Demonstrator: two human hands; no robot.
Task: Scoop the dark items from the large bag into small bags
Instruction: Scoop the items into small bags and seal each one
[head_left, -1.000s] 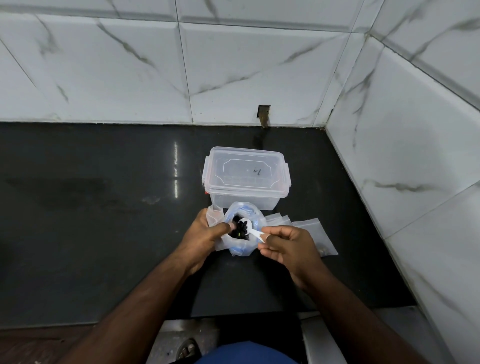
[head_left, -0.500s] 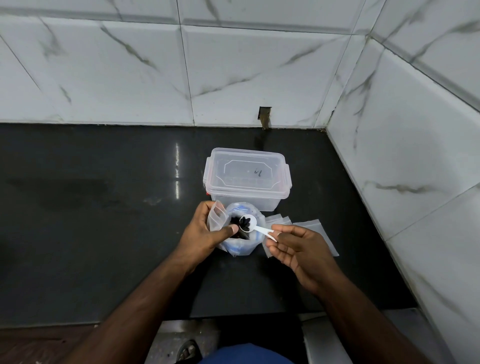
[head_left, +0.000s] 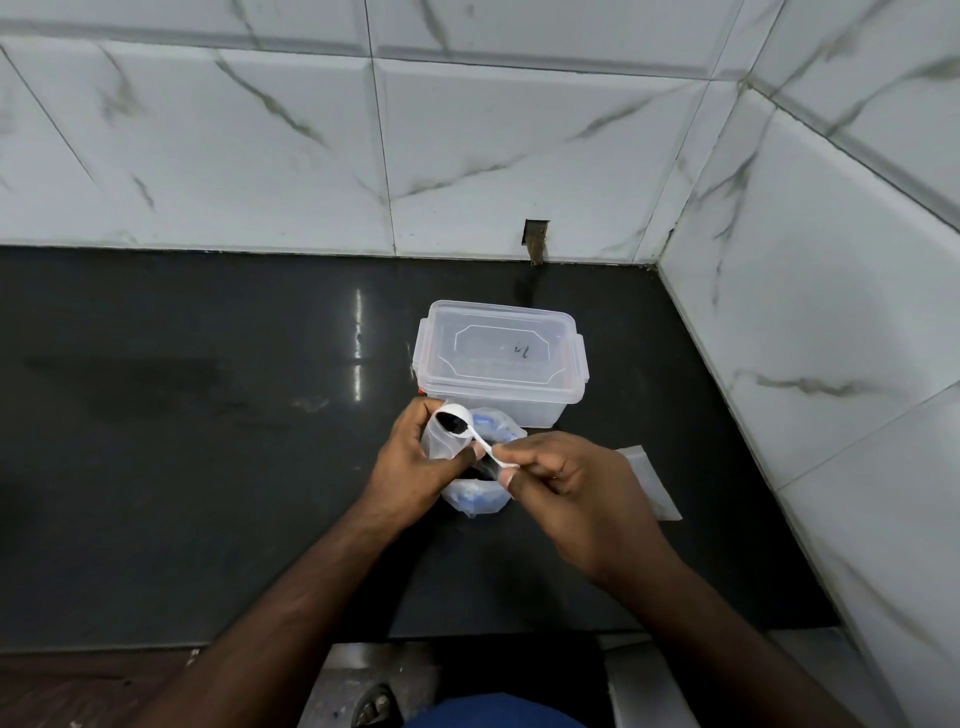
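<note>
Black table (head_left: 208, 467) against marble-tiled walls. A lidded clear plastic container (head_left: 498, 358) stands far of centre. Just near it sits the large bag (head_left: 475, 496), open-topped. Flat small bags (head_left: 647, 480) lie right. Left hand (head_left: 410, 465), grip closed round an upright small bag (head_left: 441, 439). Right hand (head_left: 558, 480) pinches a white spoon (head_left: 467, 423), its bowl of dark items (head_left: 451, 423) over that bag's mouth.

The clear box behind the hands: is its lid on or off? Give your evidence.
On. The flat lid covers the whole top of the clear box, its side clips down against the walls.
</note>
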